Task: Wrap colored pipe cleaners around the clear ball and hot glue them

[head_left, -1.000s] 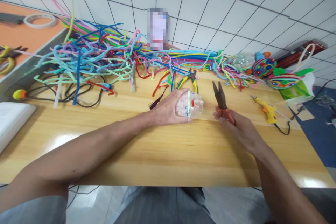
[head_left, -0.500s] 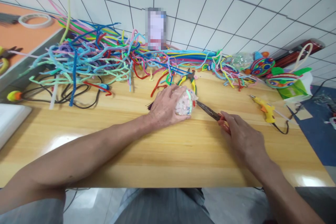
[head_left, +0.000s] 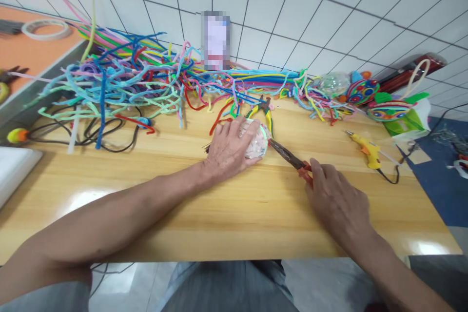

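Note:
My left hand (head_left: pixel 231 148) is closed around a clear, rounded plastic piece (head_left: pixel 257 144) with a light green strip along its edge, resting at the middle of the table. In my right hand (head_left: pixel 338 200) are long-nose pliers (head_left: pixel 288 156) with red handles. Their dark jaws point left and meet the right edge of the plastic piece at a small red bit. Whether the jaws grip that bit I cannot tell. Just behind the piece lie yellow-and-black handled cutters (head_left: pixel 268 112), partly hidden by my left hand.
Tangled pipe cleaners (head_left: pixel 135 78) line the back of the wooden table (head_left: pixel 219 219). A yellow glue gun (head_left: pixel 367 150) lies at right, near decorated fish-like crafts (head_left: pixel 390 109). A black cord (head_left: pixel 91 134) coils at left by a white block (head_left: pixel 16 168). A blurred phone-like panel (head_left: pixel 215 41) leans on the wall.
The plastic piece has turned slightly in my left hand and moved a little left. The pliers have shifted slightly left with it, their tips still at its right edge.

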A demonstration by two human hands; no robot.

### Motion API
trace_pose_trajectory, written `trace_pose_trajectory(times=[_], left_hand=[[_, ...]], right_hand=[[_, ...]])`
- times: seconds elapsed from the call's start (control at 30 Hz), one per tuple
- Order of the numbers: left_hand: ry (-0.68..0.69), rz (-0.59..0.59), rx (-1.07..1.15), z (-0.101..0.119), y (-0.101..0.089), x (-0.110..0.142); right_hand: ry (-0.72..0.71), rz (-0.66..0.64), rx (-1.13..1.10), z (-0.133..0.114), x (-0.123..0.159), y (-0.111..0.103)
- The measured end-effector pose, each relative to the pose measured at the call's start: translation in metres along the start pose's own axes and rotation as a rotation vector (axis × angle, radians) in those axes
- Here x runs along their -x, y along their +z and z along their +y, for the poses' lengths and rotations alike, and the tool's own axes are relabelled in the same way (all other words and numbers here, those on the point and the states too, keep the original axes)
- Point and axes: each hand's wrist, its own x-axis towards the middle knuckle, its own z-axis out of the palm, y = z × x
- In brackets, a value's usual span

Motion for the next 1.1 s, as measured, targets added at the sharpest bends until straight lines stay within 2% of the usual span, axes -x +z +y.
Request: trace_pose_trajectory(times=[0.23,0.53,0.67,0.87,0.97,1.1], left_hand=[[-0.002,-0.012,-0.002,0.002,-0.003,-0.001],[-0.007,0.029,0.069,-0.004,0.001,-0.003],[-0.052,0.011,0.221,-0.005,0.001,-0.004],[-0.068,-0.013,0.515,-0.007,0.001,-0.007],[-0.129,-0.024,0.641,-0.012,0.004,-0.01],[-0.115,0.003,0.631,-0.015,0.007,-0.011]], right_hand=[[-0.002,-0.034,0.021,-0.008,0.006,-0.007],[0.034,-0.066,-0.087,-0.006,-0.001,0.0],[0.027,-0.081,-0.245,-0.001,-0.012,0.009],[-0.013,0.007,-0.437,0.003,-0.026,0.034],[-0.064,0.057,-0.5,-0.001,-0.028,0.044],[-0.102,0.104,-0.559,-0.004,-0.027,0.053]])
